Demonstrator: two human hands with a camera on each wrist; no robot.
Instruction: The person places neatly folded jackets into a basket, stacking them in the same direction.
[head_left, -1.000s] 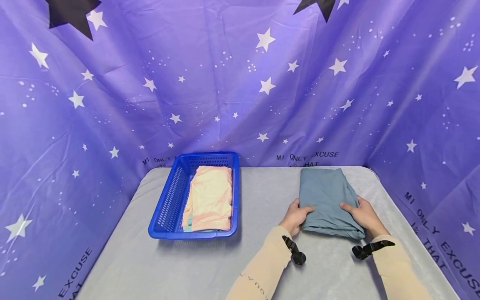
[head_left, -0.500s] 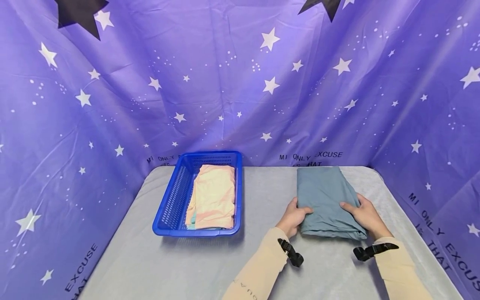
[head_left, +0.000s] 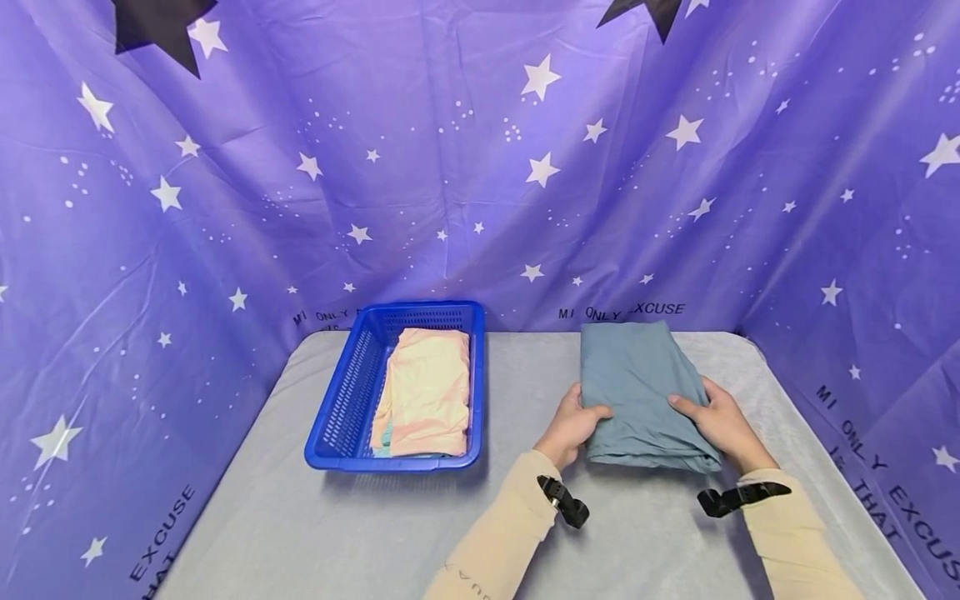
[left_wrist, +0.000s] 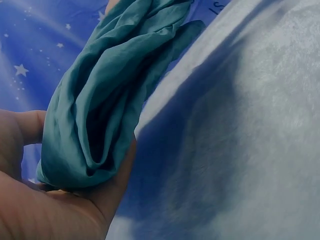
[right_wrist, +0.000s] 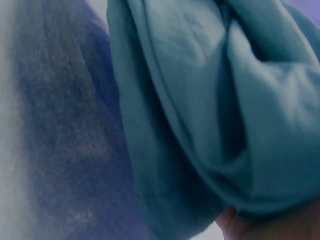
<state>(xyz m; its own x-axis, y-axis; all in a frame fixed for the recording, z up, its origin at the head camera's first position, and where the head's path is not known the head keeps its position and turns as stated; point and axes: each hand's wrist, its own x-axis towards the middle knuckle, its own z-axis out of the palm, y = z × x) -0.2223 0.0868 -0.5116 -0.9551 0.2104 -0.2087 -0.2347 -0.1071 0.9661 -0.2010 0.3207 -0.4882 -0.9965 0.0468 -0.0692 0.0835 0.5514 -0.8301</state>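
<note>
A folded teal-grey garment [head_left: 637, 392] is held between both hands at the right of the table. My left hand [head_left: 572, 423] grips its left edge, thumb on top and fingers beneath. On the opposite edge, my right hand [head_left: 726, 423] grips in the same way. The left wrist view shows the cloth's rolled layers [left_wrist: 100, 115] pinched between thumb and fingers, apart from the table surface. Loose folds of the garment [right_wrist: 200, 125] fill much of the right wrist view, where only a bit of the hand shows at the bottom.
A blue plastic basket [head_left: 318, 457] stands left of the middle on the grey cloth-covered table [head_left: 360, 533]. Inside it lies a folded peach garment [head_left: 430, 392] with some turquoise cloth [head_left: 386, 440] under it. A purple star-print curtain [head_left: 450, 167] encloses the back and sides.
Both hands and the folded garment have shifted left and slightly up in the head view. The view itself turned a little earlier on. The basket's contents look unchanged.
</note>
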